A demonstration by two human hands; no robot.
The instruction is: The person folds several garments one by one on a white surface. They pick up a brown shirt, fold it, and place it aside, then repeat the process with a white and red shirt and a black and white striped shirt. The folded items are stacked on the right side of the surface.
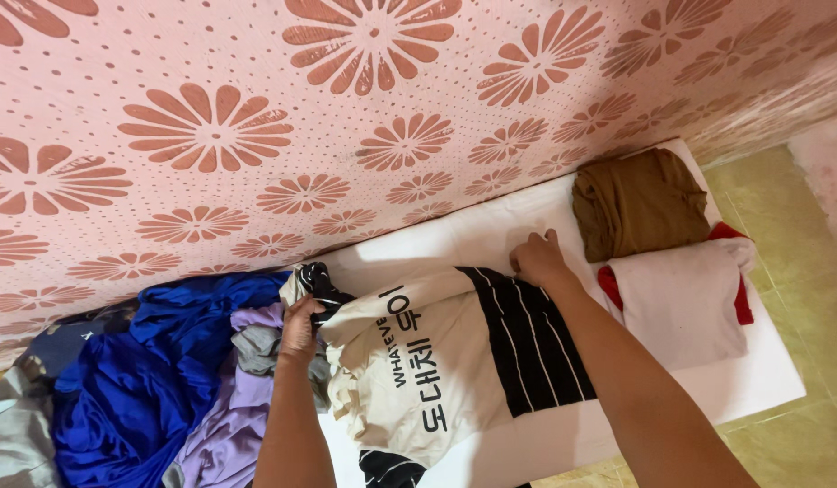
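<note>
L hand [300, 327], lower centre-left of frame: fingers clenched on a bunched fold of the shirt [436, 361], gripping the crumpled black-and-cream end at its left edge. R hand [537, 258], centre frame: fingers curled down, tips pressing the shirt's upper edge where the black striped panel starts; looks like a light pinch of cloth, but can't tell for sure whether it's gripped or just pressed flat. Shirt lies spread betw. the two hands, centre to lower centre of frame, on a white board [490, 230]; cream body w/ dark lettering, black panel w/ thin white stripes to the right, ruffled at the left. Both forearms run up from the bottom edge, R one crossing the board's lower right. Just left of L hand, touching the shirt end: loose pile of clothes [165, 380], lower left of frame, blue on top, lilac and grey under. Right of R hand, upper right: folded brown garment [640, 203] on the board's far end; just below it, touching, a folded pale pink piece w/ red trim [685, 303]. Behind all, top half of frame: pink floral sheet [256, 117]. Far right: yellowish tile floor [798, 262].
</note>
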